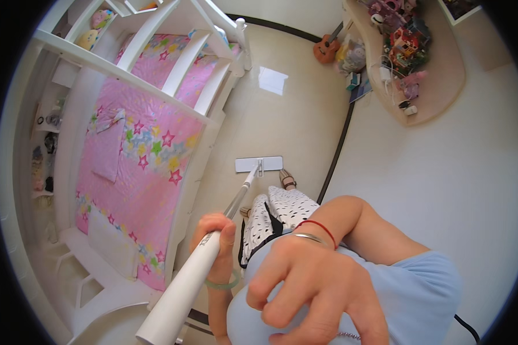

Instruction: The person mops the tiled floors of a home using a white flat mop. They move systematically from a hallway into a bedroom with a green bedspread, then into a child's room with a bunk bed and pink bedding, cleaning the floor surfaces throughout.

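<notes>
A flat mop with a white rectangular head [246, 165] rests on the pale floor by my feet. Its long white and grey pole [181, 287] slants up toward the lower left. My left hand [216, 233], with a green bangle on the wrist, is wrapped round the pole near the white upper part. Close to the camera, in front of my light blue shirt, my right hand [319, 284] is raised with its fingers loosely bent and apart. Nothing shows in it, and it does not touch the pole. A red cord and a silver bangle circle that wrist.
To the left stands a white bunk bed [181, 75] with a pink starred sheet [138, 198]. A wooden shelf [437, 86] bearing several toys juts out at the upper right. Below it a small guitar [326, 50] leans near a bag of toys [351, 56]. A white wall is at my right.
</notes>
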A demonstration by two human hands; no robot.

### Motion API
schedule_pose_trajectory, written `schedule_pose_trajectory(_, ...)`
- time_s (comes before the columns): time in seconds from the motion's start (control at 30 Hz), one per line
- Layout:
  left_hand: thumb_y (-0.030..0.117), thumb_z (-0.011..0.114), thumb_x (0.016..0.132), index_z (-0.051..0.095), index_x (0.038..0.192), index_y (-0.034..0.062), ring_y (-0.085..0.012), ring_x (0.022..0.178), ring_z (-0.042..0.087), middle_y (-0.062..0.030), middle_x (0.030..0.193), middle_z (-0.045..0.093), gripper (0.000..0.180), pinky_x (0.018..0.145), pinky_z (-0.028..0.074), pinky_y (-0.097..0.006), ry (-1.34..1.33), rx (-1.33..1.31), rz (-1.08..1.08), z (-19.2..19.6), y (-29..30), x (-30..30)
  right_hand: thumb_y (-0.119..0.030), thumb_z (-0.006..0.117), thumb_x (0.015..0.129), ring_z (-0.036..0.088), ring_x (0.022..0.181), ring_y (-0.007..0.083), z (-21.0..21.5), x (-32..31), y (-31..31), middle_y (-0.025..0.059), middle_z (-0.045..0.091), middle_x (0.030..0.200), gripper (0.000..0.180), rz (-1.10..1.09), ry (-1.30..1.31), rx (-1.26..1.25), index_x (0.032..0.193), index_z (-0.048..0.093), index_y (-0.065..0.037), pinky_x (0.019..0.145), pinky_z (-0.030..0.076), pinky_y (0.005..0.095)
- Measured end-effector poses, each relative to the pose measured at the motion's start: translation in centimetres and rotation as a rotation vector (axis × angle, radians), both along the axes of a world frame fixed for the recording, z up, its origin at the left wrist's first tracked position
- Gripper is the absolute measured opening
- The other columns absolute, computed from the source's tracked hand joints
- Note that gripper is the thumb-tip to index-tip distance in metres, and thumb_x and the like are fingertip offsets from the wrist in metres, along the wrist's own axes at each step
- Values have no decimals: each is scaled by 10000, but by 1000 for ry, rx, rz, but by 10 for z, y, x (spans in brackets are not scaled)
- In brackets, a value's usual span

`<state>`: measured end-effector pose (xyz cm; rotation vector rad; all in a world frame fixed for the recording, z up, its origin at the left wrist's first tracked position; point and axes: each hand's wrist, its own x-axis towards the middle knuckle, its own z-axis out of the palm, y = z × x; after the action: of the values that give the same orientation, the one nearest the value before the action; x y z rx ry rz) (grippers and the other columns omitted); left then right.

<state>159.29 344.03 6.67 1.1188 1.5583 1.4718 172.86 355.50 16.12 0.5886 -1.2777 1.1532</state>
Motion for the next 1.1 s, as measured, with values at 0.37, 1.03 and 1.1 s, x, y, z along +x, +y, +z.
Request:
schedule_pose_trajectory(0.37, 138, 771, 832, 586, 846, 45, -207, 770, 611, -74, 783, 636, 207, 865, 508, -381, 43, -52, 81, 6, -36, -16, -36, 640, 751, 618, 833, 247, -171, -37, 8, 42, 645, 912, 330, -201, -1199, -41, 1063, 660, -140, 648, 514, 344)
schedule_pose_trajectory(1.03, -48, 671, 778, 523, 757, 41, -230, 713, 598, -90, 725, 596, 173, 861, 515, -493, -171, 246, -11, -81, -94, -95, -213, 710, 814, 588, 889, 296, -401, -95, -41, 62, 608, 828, 186, -310, -1749, 147, 749, 592, -86, 747, 517, 410)
schedule_pose_trajectory(1.1, -88, 657, 753, 520, 742, 38, -227, 702, 596, -89, 709, 590, 187, 869, 511, -495, -151, 238, -26, -101, -101, -97, -167, 711, 777, 577, 935, 308, -421, -97, -37, 78, 625, 858, 118, -188, -1842, 239, 778, 620, -91, 840, 500, 403)
